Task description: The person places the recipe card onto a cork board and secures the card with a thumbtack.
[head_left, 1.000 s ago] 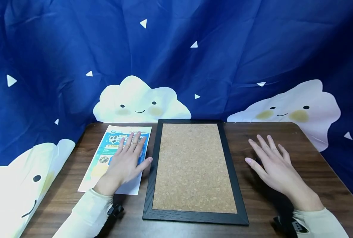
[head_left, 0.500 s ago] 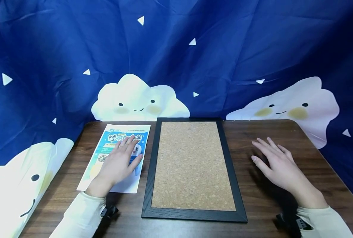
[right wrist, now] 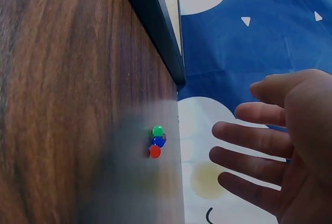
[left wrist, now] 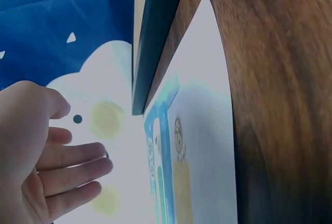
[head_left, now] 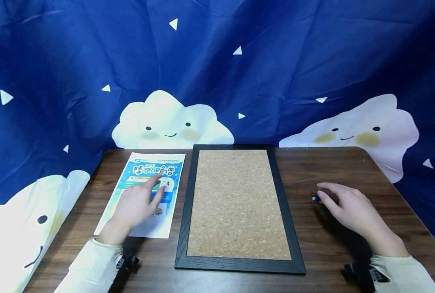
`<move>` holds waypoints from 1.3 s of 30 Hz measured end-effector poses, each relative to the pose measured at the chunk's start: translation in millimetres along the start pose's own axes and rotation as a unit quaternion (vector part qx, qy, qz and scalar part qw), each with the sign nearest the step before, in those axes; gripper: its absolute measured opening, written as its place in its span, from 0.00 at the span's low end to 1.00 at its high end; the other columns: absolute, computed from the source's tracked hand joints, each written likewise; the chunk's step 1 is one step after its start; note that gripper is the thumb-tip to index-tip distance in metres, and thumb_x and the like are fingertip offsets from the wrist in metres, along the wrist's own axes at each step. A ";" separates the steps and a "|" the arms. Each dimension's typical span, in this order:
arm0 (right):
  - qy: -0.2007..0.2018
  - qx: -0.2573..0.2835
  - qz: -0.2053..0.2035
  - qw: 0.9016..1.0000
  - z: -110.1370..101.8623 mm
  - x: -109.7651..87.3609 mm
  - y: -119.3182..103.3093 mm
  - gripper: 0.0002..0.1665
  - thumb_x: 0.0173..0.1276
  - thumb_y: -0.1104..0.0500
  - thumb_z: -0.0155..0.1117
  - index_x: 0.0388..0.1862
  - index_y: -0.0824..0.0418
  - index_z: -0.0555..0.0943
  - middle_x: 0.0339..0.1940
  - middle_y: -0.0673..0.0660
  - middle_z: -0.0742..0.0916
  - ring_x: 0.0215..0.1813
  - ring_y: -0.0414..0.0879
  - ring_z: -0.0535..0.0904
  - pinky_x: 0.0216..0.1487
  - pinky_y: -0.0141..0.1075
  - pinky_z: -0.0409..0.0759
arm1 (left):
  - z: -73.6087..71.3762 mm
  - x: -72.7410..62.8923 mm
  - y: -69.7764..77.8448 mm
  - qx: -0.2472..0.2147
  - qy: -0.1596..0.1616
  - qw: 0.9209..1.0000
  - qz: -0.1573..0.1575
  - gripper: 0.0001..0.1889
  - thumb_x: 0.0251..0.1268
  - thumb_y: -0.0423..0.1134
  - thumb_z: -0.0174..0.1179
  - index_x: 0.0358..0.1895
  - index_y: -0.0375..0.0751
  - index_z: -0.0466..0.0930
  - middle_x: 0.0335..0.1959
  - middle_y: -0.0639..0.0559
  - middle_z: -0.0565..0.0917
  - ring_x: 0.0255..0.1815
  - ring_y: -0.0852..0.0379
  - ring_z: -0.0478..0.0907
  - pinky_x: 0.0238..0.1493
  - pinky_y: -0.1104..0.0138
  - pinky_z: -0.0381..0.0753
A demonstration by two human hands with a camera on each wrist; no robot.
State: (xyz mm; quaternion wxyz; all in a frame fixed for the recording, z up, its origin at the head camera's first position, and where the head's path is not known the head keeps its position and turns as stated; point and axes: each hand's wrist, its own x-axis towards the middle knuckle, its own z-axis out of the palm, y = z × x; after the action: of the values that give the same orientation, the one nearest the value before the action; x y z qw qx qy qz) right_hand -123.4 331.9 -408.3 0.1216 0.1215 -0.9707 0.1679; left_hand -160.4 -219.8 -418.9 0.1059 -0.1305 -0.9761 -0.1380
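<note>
The printed sheet is lying flat beside the cork board, apparently set left for the left hand, which is hovering over it, fingers loosely bent, gripping nothing. Small coloured pieces, possibly pins, are sitting clustered opposite, seemingly grouped for the right hand, whose fingers are hanging slightly apart nearby, pinching nothing. The board is lying centrally, presumably for two-sided access. The table is supporting all; a blue curtain is hanging behind.

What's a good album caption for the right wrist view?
Right hand near red, blue and green pieces on a wooden table.
</note>
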 end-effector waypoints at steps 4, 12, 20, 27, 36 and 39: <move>0.004 0.007 -0.001 1.000 1.5 0.2 3.2 0.16 0.79 0.59 0.67 0.59 0.66 0.87 0.55 0.72 0.91 0.55 0.72 0.88 0.53 0.70 0.82 | -2.5 -3.4 -4.5 0.003 -0.002 1.000 -0.006 0.23 0.80 0.47 0.60 0.66 0.34 0.83 0.49 0.37 0.93 0.39 0.42 0.91 0.42 0.45 0.89; 0.000 0.010 0.003 1.000 6.0 1.5 11.4 0.14 0.75 0.62 0.71 0.55 0.67 0.88 0.49 0.68 0.92 0.46 0.62 0.89 0.47 0.62 0.85 | -7.7 -10.2 -15.6 0.017 -0.005 1.000 -0.019 0.17 0.79 0.44 0.61 0.56 0.35 0.88 0.48 0.39 0.93 0.42 0.41 0.90 0.46 0.44 0.88; -0.016 0.000 0.007 1.000 8.3 3.9 23.4 0.09 0.70 0.64 0.76 0.47 0.65 0.90 0.42 0.61 0.93 0.40 0.52 0.85 0.40 0.48 0.82 | -12.5 -13.9 -30.8 0.028 -0.019 0.998 -0.045 0.15 0.78 0.43 0.62 0.55 0.35 0.88 0.41 0.43 0.91 0.36 0.47 0.86 0.36 0.48 0.87; -0.079 0.012 0.045 0.996 6.5 4.8 34.9 0.11 0.74 0.61 0.74 0.50 0.68 0.88 0.42 0.63 0.92 0.43 0.56 0.85 0.45 0.57 0.84 | -14.3 -15.4 -42.3 0.035 -0.023 0.998 -0.055 0.14 0.77 0.42 0.62 0.53 0.35 0.88 0.40 0.43 0.90 0.33 0.49 0.83 0.33 0.50 0.85; -0.110 0.023 0.044 0.993 9.5 6.4 49.1 0.09 0.74 0.60 0.74 0.47 0.65 0.89 0.37 0.53 0.90 0.39 0.44 0.82 0.41 0.44 0.83 | -13.7 -13.0 -57.5 0.048 -0.070 0.992 -0.093 0.19 0.76 0.43 0.64 0.59 0.31 0.85 0.43 0.40 0.90 0.39 0.45 0.86 0.42 0.45 0.88; -0.101 0.036 0.030 0.994 14.3 7.5 52.1 0.06 0.72 0.59 0.76 0.43 0.61 0.89 0.33 0.47 0.87 0.35 0.34 0.75 0.36 0.34 0.76 | -12.1 -11.7 -63.2 0.052 -0.085 0.989 -0.105 0.19 0.76 0.43 0.63 0.59 0.31 0.85 0.45 0.38 0.90 0.43 0.42 0.87 0.45 0.42 0.88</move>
State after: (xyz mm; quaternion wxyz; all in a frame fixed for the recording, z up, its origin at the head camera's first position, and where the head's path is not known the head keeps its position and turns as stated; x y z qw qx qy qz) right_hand -147.7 373.0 -434.8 0.0135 0.1133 -0.9745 0.1933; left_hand -165.2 -284.6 -425.6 0.0144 -0.0326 -0.9957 -0.0860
